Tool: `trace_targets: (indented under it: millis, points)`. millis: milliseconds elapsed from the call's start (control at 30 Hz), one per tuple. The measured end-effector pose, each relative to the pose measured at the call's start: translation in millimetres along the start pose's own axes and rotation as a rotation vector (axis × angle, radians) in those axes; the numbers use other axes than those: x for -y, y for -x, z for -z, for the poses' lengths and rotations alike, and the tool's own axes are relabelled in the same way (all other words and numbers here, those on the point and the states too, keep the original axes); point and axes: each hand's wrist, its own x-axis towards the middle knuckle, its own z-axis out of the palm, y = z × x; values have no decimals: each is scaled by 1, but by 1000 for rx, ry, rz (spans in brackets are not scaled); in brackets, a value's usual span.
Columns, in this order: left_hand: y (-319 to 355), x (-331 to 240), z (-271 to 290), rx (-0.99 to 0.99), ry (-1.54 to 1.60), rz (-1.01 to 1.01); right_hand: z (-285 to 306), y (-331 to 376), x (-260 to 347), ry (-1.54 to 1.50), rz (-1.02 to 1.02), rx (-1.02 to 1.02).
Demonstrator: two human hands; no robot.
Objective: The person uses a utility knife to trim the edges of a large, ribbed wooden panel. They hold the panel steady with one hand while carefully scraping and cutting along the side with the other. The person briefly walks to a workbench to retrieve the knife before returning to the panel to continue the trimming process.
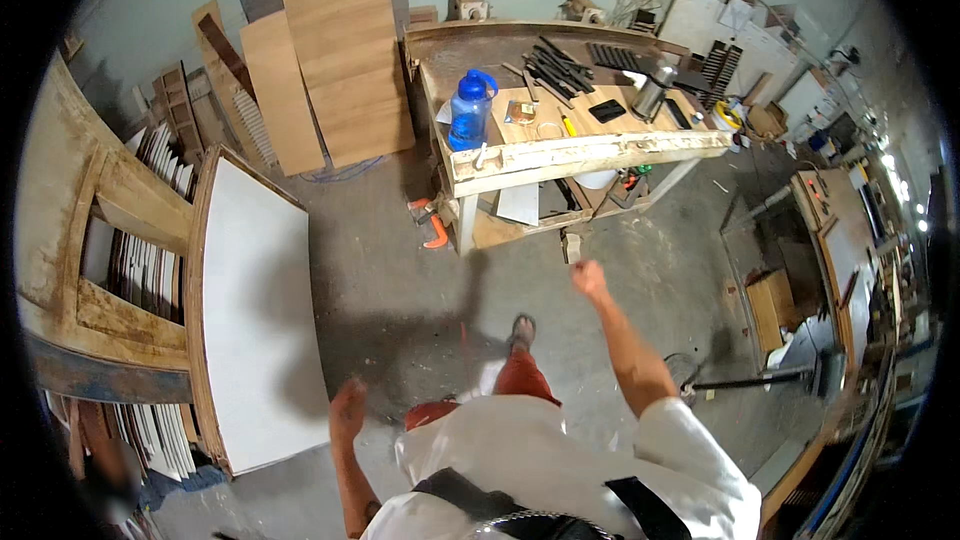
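My left hand [348,410] hangs low beside the white board, apart from it, slightly blurred. Its fingers look curled, and nothing shows in them. Stretched forward over the floor, my right hand [588,278] is closed in a loose fist with no thing visible in it. It is nearest to the workbench [590,153], short of its front edge. On the bench stand a blue water bottle [470,115] and a metal flask [653,92]. Between them lie a black phone [606,111], a yellow marker [569,126] and a pile of dark strips [556,70].
At the left a white board [262,310] rests on a wooden stand. Large wooden panels [350,60] lean on the back wall. An orange tool [435,232] lies by the bench leg. To the right is another table [845,230], with a dark stand [760,378] near it.
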Motion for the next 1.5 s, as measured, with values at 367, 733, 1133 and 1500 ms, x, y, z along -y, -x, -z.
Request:
trace_targets:
  millis: [367, 733, 1133, 1500]
  points:
    - [52, -90, -273, -123, 140, 993, 52, -515, -17, 368, 410, -392]
    - [301, -155, -310, -1254, 421, 1267, 41, -442, 45, -906, -166, 158]
    - [468, -11, -460, -993, 453, 1350, 55, 189, 498, -1349, 536, 1943]
    - [494, 113, -179, -1562, 619, 1306, -128, 607, 487, -7, 870, 2149]
